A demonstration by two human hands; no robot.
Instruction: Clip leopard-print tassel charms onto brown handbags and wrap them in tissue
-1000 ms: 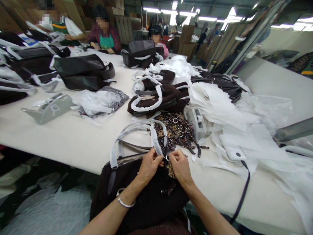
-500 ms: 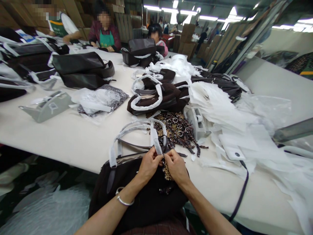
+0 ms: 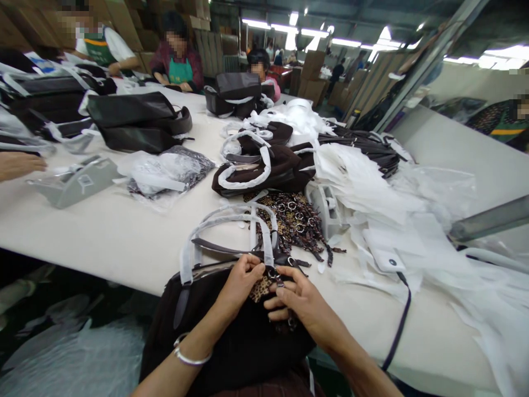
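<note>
At the far left of my view, a co-worker's hand (image 3: 20,165) shows beside a grey tape dispenser (image 3: 80,182) on the pale table (image 3: 124,237). Next is a crumpled clear plastic bag (image 3: 161,168) with dark contents. In the centre, at the table's near edge, sits a dark handbag (image 3: 231,347), its tall handles (image 3: 268,242) wrapped in white. My left hand (image 3: 243,278), with a silver bracelet (image 3: 192,358) at the wrist, is over the handbag's top edge; thumb and forefinger are pinched together, though I cannot make out what lies between them. Just below that thumb is the leopard-print charm (image 3: 260,290), its spotted cloth against the handbag's front, its small metal ring (image 3: 271,272) between my two hands. My right hand (image 3: 303,298) is at the charm's other side, forefinger by the ring, remaining fingers loosely bent with gaps between; I cannot tell whether they grip it. Behind the hands lies a heap of similar charms (image 3: 295,220); farther right are white sheets (image 3: 359,171) and a white box (image 3: 384,251) with a black cord (image 3: 400,325).
</note>
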